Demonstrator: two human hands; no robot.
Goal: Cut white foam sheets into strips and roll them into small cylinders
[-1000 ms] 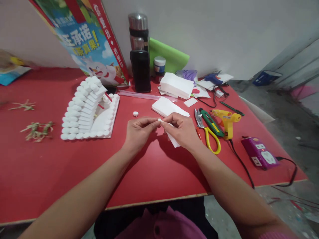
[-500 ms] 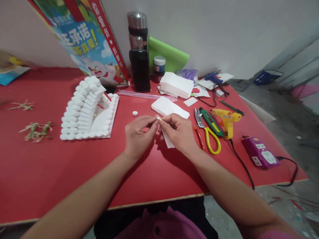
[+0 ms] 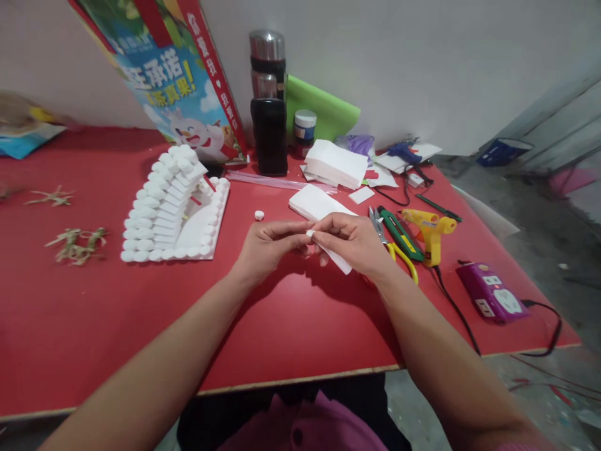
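Note:
A strip of white paper hangs down from between my two hands, its upper end folded or rolled small at the fingertips. My right hand pinches that end between thumb and fingers. Close against it, my left hand is also closed at the fingertips on the paper, partly hiding it. Just beyond the hands lies a stack of white paper. A small white roll rests on the red table. Further left stands a white model with stacked round pieces and a row of steps.
To the right are scissors, a green utility knife, a yellow glue gun and a purple power strip with cords. A flask, black phone and printed bag stand behind. Dried straw bits lie left.
Both hands have shifted slightly right and toward me with the paper strip. The strip's loose end now swings further right, and my right hand covers more of the scissors.

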